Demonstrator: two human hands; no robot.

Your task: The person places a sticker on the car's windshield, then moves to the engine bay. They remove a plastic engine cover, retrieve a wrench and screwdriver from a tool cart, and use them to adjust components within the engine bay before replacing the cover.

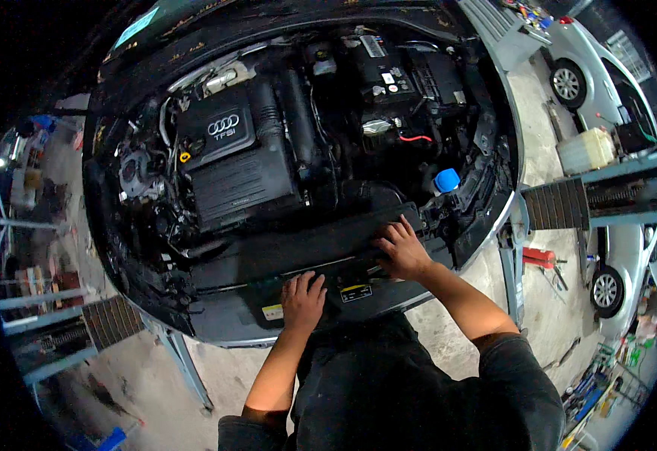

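Observation:
Before me is a car's engine bay under a raised hood. My left hand (303,302) lies palm down on the black front panel (223,319), fingers stretched out, beside a pale yellow label (272,312). Farther right, my right hand (403,251) rests with spread fingers on the black plastic trim cover (298,240) at its right end. Neither hand shows anything held. Behind the cover sits the black engine cover (242,184) with a yellow dipstick handle (185,157) at its left. A blue reservoir cap (446,180) stands beyond my right hand.
Toward the back right are the battery (388,79) and a red wire (416,138). Blue-grey lift beams (632,165) flank the car. Light-coloured cars (621,274) stand at right, near a red tool (539,258) on the concrete floor (448,338). Tools (591,395) lie at lower right.

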